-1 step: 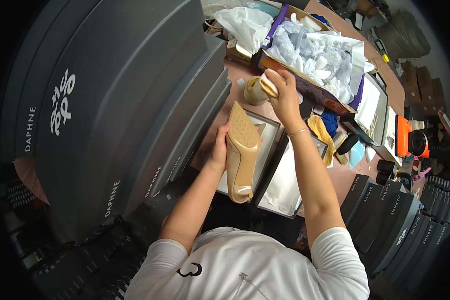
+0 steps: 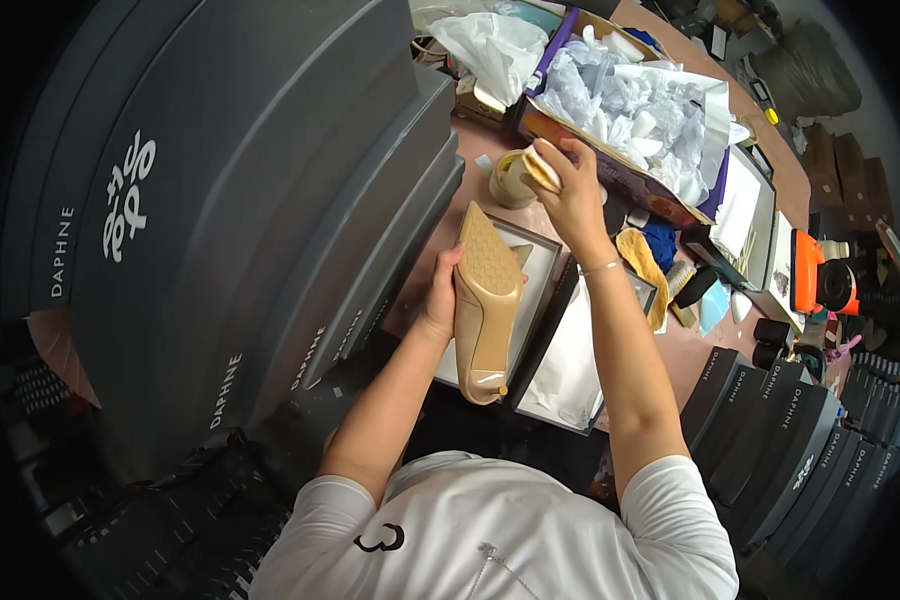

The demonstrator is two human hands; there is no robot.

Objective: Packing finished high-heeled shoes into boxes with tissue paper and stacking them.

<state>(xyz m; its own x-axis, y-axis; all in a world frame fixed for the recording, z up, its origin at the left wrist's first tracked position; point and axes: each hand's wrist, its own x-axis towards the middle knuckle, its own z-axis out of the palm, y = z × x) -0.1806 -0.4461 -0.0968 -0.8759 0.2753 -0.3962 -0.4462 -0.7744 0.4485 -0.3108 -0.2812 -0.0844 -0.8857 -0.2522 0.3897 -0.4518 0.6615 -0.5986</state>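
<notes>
My left hand (image 2: 444, 297) is closed around the side of a beige pointed-toe heeled shoe (image 2: 488, 310). The sole faces up, with the toe pointing away from me and the heel toward me. Between the fingers of my right hand (image 2: 572, 190) is a white sponge pad (image 2: 542, 168), its face stained yellow-brown. Right beside the pad stands an open round jar (image 2: 511, 186) with a yellowish inside. Under the shoe lies an open box with a pale inside (image 2: 542, 285). White paper (image 2: 562, 372) fills another open box to its right.
Large dark shoeboxes (image 2: 270, 180) are stacked at my left; more dark boxes (image 2: 770, 420) stand at the right. A carton with crumpled white wrapping (image 2: 630, 110) sits at the back. A yellow cloth (image 2: 642, 270), a brush (image 2: 679, 277) and an orange device (image 2: 820, 275) lie right.
The sponge pad has tipped slightly in my right hand, with a bit more of its stained face showing. My left hand keeps the shoe in nearly the same place.
</notes>
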